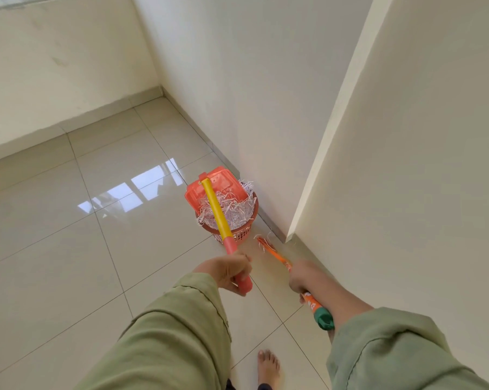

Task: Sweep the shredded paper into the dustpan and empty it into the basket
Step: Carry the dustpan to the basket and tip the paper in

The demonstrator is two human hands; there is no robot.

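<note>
You stand on a glossy floor of large pale tiles with thin dark grout lines; a bright window reflection lies across the tiles left of centre. Cream walls meet in a corner at the upper middle of the frame, with a low tiled skirting along their base, and a projecting wall edge runs down the right side to the floor.

Your left hand is wrapped round the pink grip of the dustpan's yellow handle. The orange dustpan hangs tilted over the orange basket, which sits against the wall just right of centre. Shredded paper fills the basket to its rim and lies in the pan's mouth. A few loose strands rest on the floor beside the basket, near the foot of the wall edge.

Your right hand grasps the orange broom handle, whose green end cap sits by your forearm; the far end is blurred. Both arms wear loose green sleeves. A bare foot shows at the bottom centre.
</note>
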